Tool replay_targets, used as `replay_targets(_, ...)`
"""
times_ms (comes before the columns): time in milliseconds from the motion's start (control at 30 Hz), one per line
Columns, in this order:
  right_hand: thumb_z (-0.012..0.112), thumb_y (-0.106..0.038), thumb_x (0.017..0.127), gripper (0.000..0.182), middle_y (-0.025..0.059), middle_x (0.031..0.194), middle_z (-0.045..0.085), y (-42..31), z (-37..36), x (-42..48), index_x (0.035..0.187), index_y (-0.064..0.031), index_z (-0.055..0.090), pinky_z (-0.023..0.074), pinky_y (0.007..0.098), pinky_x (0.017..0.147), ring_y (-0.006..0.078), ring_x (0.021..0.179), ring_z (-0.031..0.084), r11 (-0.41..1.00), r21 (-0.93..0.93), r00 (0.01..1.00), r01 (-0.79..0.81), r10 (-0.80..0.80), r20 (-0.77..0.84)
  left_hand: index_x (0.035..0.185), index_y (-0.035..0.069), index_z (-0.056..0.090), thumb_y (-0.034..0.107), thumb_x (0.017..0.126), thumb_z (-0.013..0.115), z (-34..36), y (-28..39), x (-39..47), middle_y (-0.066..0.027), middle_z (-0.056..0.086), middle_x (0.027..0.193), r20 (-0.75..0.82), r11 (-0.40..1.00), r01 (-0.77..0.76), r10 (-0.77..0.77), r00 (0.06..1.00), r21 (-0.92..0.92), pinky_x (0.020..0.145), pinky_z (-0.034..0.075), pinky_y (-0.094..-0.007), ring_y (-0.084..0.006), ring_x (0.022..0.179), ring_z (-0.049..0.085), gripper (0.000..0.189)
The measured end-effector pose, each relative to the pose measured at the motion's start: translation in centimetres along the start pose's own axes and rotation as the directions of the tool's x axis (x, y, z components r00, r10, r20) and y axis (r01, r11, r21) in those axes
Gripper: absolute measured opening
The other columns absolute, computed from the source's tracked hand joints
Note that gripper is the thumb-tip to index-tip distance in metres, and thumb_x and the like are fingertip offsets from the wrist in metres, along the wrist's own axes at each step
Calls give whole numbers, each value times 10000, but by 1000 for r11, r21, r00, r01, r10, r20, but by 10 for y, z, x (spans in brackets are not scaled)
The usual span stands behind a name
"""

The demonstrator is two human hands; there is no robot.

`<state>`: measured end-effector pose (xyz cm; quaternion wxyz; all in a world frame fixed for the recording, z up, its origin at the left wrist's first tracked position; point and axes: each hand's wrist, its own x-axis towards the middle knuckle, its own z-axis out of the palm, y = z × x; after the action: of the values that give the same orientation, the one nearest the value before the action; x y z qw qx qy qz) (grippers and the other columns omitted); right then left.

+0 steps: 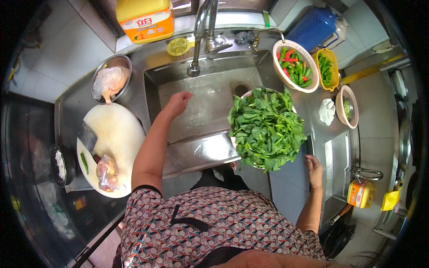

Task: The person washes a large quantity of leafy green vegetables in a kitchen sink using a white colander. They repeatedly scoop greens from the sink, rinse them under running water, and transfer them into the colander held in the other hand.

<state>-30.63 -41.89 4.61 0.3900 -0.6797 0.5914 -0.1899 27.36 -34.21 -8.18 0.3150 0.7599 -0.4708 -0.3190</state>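
Note:
My left hand (179,103) is over the left part of a steel sink basin (211,100), its fingers curled and nothing visible in them. A heap of leafy greens (268,130) overflows a pale bowl (233,142) at the basin's right front corner. To the right of that heap, apart from the leaves, is my right hand (314,169), fingers loosely bent and holding nothing. The chrome faucet (193,68) hangs over the back of the basin. Wet patches shine on the basin floor, and the drain (241,89) lies partly behind the greens.
On the left, a white cutting board (114,127) carries a cleaver (86,136), a green chili (84,163) and bagged meat (107,172). Behind it, a steel bowl (126,85) holds bagged poultry (110,82). At right stand a basket of peppers (315,80), a yellow basket (332,80) and a white cloth (327,111).

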Motion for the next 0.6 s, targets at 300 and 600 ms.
replay_targets(300,529,-48,849,138,76,828,591,-26,-20,49,959,-17,605,453,258,689,145,730,573,964,-71,967,255,-255,17,959,51,613,138,797,578,10,292,-87,-88,603,996,-42,722,-686,686,727,-90,857,406,-342,-241,934,544,187)
replay_targets(600,515,-69,848,141,92,826,570,-19,-71,95,956,-23,594,436,270,706,178,752,553,865,-27,857,501,-492,157,939,65,598,117,777,598,93,344,-99,-75,587,1063,-29,723,-689,690,723,38,829,440,-361,-279,976,544,171)
